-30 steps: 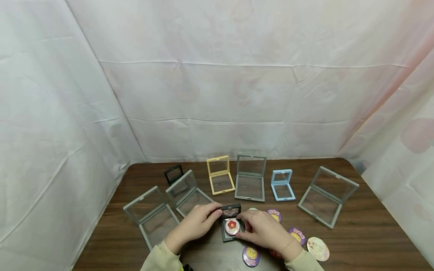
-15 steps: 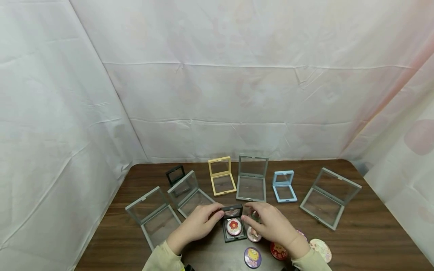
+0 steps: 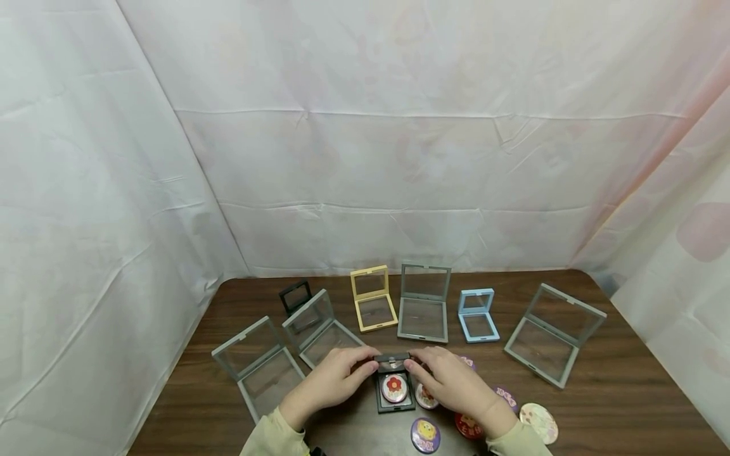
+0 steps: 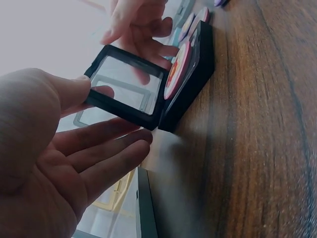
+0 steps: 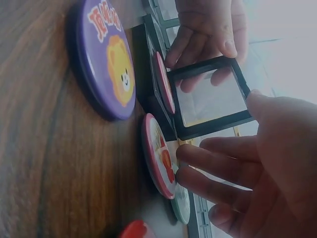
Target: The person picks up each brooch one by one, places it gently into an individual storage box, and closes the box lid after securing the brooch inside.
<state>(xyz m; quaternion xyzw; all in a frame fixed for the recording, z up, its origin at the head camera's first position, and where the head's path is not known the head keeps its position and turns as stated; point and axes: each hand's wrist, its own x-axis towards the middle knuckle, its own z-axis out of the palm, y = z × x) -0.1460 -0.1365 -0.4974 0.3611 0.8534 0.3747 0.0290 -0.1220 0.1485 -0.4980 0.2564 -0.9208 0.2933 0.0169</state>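
Note:
A small black display case with clear film windows lies unfolded at the table's front middle. On its base sits a round pin badge with a red flower and pink rim. The lid stands raised, tilted over the base. My left hand pinches the lid's left corner between thumb and index finger, its other fingers spread loosely behind. At the opposite corner my right hand grips the lid the same way. A second pink-rimmed badge lies right beside the case, under my right fingers.
A purple lion badge, a red badge and a cream badge lie at right. Behind stand unfolded cases: yellow, blue, a small black one and several grey ones. White cloth hangs behind.
My right hand has left the flower badge and moved up to the lid's right corner. The lid has tipped forward over the base. My left hand stays at its corner.

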